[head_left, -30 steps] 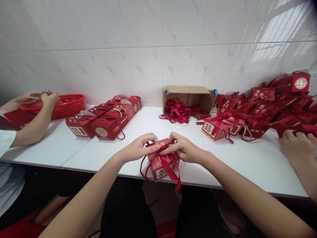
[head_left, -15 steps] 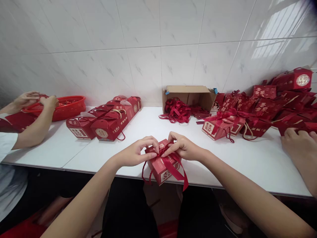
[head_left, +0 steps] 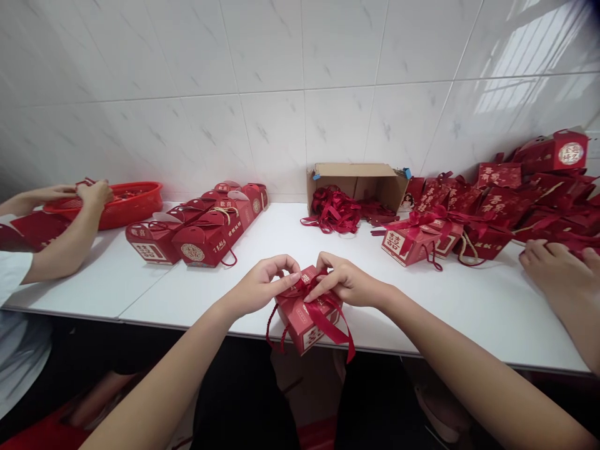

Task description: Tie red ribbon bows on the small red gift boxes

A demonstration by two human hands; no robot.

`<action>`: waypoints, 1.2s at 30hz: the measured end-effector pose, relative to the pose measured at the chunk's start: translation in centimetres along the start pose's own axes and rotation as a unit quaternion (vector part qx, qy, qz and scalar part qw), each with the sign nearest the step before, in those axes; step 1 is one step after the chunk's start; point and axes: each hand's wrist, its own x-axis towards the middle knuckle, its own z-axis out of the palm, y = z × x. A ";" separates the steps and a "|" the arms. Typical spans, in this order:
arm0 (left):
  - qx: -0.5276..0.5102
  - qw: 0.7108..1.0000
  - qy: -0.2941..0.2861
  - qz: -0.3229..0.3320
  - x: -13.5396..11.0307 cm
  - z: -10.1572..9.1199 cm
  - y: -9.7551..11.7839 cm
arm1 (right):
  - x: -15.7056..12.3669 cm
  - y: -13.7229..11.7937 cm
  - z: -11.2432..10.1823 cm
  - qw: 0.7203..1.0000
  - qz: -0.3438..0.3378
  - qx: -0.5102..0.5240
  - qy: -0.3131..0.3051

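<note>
In front of me at the table's front edge sits a red gift box (head_left: 297, 316) with pale printing and a twisted cord handle (head_left: 270, 326) hanging on its left. A dark red ribbon (head_left: 330, 324) lies knotted over its top, one tail drooping past the near right corner. My left hand (head_left: 268, 282) pinches the ribbon at the knot from the left, thumb against forefinger. From the right, my right hand (head_left: 345, 281) has its fingers closed on the ribbon, the forefinger pressed near the knot. The knot itself is partly hidden by my fingers.
Red boxes (head_left: 201, 244) stand in rows to the left, beside a red basket (head_left: 126, 215) and a co-worker's hands (head_left: 91, 195). A cardboard box (head_left: 356, 170) with loose ribbons (head_left: 334, 209) stands behind. Ribboned boxes (head_left: 412, 240) pile up at right, near another person's hand (head_left: 553, 262).
My fingers shift slightly at the knot, and the gift box tilts a little toward me. The hand at the far right has moved left and opened; the co-worker's hands at left have shifted.
</note>
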 end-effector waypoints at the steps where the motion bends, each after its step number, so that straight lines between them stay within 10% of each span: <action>1: -0.009 1.000 0.001 0.004 0.0 0.0 -0.1 | 0.0 0.0 0.0 1.000 -0.001 -0.002 0.000; 15: -0.108 0.990 -0.080 0.030 0.1 -1.3 -0.9 | 0.0 0.0 0.0 1.000 -0.002 -0.014 0.001; 29: 0.036 0.987 -0.151 0.033 -0.2 -2.6 0.8 | 0.0 -0.1 0.1 1.000 0.009 -0.011 -0.002; 36: 0.187 0.979 0.019 0.074 -0.3 -0.9 1.3 | 0.0 -0.1 0.1 1.000 0.003 -0.009 -0.001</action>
